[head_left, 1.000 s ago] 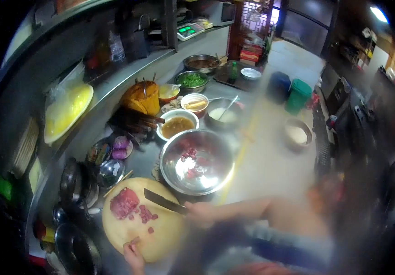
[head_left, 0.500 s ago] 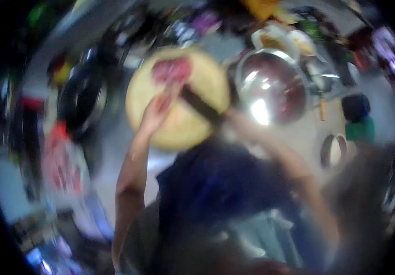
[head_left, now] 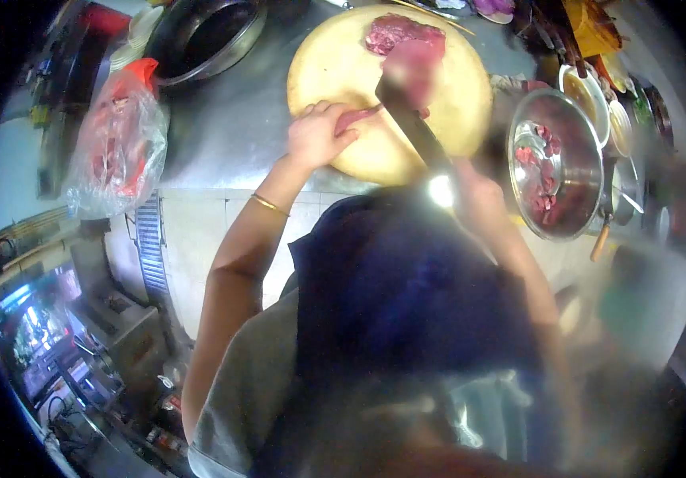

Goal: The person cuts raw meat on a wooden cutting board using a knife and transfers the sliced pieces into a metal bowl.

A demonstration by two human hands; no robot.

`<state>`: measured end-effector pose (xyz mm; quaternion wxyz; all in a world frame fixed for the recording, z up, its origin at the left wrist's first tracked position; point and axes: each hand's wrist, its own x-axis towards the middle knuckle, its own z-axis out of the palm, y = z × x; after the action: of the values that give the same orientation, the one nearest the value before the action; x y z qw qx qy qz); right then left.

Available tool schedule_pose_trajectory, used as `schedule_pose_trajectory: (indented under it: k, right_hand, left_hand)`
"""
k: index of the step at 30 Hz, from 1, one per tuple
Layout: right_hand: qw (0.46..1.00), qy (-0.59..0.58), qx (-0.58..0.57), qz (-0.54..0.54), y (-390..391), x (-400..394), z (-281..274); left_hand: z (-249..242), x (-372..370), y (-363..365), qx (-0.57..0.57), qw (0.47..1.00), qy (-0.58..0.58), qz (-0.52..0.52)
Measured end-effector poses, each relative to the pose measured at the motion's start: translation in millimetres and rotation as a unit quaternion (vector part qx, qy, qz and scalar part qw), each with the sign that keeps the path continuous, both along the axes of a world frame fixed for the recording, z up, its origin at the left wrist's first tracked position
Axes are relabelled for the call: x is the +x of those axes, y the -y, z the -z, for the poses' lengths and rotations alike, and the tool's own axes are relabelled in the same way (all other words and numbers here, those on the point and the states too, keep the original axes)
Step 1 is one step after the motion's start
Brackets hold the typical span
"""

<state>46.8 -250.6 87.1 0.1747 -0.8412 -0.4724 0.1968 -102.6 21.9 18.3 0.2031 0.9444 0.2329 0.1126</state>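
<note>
My left hand [head_left: 319,137] is closed round a strip of red meat [head_left: 356,118] at the left side of a round wooden board [head_left: 335,60]. The strip's thin end reaches toward the blade. My right hand [head_left: 476,195] grips a cleaver [head_left: 414,127], its dark blade slanting over the board's middle. Larger pieces of raw meat [head_left: 394,33] lie at the far part of the board, beyond the blade. To the right of the board stands a steel bowl [head_left: 586,171] with several cut meat pieces [head_left: 546,171] inside.
A plastic bag with red contents [head_left: 120,151] sits at the left, by a dark pan [head_left: 211,40]. At the far right are a white bowl [head_left: 584,92] and a wooden-handled utensil [head_left: 600,241]. A screen glows at lower left [head_left: 36,327].
The view has shifted, so the board appears further right and higher. My left hand has moved away from the blade to the board's left side, with the meat strip in it.
</note>
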Motion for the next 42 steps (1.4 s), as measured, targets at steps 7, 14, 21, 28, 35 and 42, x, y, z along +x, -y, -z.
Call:
schedule_pose_trajectory:
  k: [7,14,21,28,35,42]
  right_hand:
    - [0.998,0.011,-0.033,-0.046,-11,-5,-5]
    - [0.995,0.014,-0.068,-0.069,-75,9,16]
    - [0.997,-0.044,-0.064,-0.008,-40,16,26]
    - [0.994,0.025,-0.068,-0.085,-32,-17,-8]
    - [0.994,0.004,-0.062,-0.092,-93,-6,19]
    - [0.992,-0.092,-0.076,-0.038,-40,38,28]
  left_hand:
    - [38,30,2,0.029,0.999,-0.003,-0.02]
    - [42,23,6,0.032,0.998,0.047,-0.024]
    - [47,1,4,0.077,0.989,0.121,-0.035]
    - [51,7,3,0.075,0.992,0.095,-0.044]
    - [51,7,4,0.085,0.989,0.117,-0.036]
    - [37,-10,8,0.072,0.991,0.082,-0.074]
